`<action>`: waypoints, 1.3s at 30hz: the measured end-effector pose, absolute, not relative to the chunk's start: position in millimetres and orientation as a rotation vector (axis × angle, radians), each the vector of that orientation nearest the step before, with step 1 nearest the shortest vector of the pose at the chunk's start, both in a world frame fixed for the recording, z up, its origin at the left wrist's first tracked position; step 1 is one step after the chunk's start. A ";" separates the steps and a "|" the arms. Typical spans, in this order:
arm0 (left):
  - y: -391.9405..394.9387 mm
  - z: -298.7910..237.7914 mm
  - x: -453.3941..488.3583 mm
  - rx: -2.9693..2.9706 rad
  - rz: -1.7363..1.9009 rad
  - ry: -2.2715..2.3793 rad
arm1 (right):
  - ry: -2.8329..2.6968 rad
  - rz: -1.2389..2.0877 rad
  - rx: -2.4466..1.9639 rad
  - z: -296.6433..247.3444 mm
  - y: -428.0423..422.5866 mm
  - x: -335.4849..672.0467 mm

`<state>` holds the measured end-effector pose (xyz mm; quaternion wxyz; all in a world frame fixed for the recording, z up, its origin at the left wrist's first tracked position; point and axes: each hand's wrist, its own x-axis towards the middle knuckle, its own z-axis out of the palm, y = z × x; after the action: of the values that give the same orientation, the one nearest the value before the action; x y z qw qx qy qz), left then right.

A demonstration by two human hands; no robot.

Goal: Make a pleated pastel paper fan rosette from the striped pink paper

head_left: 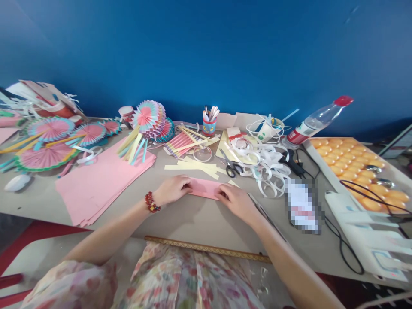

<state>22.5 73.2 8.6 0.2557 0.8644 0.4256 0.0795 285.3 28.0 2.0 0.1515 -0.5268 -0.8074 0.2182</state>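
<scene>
A narrow pink paper strip (205, 188) lies crosswise in front of me, just above the grey tabletop. My left hand (174, 189) grips its left end, fingers curled and thumb tucked in. At the other end my right hand (236, 199) pinches the strip with bent fingers. Right behind the strip are pale yellow paper strips (196, 166), overlapping one another. Black-handled scissors (232, 168) rest beyond my right hand, and a long metallic blade-like tool (265, 214) lies partly behind my right forearm. To the left of my left hand is a fanned stack of pink paper (106, 182).
Pleated paper fans (51, 141) crowd the left, near a white mouse (17, 183). A pen cup (209, 125) stands at the back. Tangled white strips (264, 165), a tilted-looking bottle (312, 124), an orange-domed tray (357, 167) and a white power strip (363, 227) with cables occupy the right.
</scene>
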 end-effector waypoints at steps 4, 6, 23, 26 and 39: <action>70.0 12.6 23.7 2.421 0.200 1.177 | -2.364 0.587 -1.514 1.6 30.1 286.8; 70.0 14.4 24.1 2.468 0.178 1.184 | -2.393 0.558 -1.489 2.3 31.0 287.3; 82.6 8.0 24.6 2.528 0.103 1.158 | -2.489 0.636 -1.615 14.2 44.7 285.1; 83.8 7.6 24.1 2.531 0.099 1.130 | -2.500 0.661 -1.635 12.1 47.6 286.4; 90.8 4.4 22.4 2.577 0.076 1.081 | -2.530 0.724 -1.710 14.5 54.2 285.6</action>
<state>22.4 90.8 4.4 0.1723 0.9080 0.3811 0.0267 285.6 54.2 14.5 0.0016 -0.5448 -0.8062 0.2306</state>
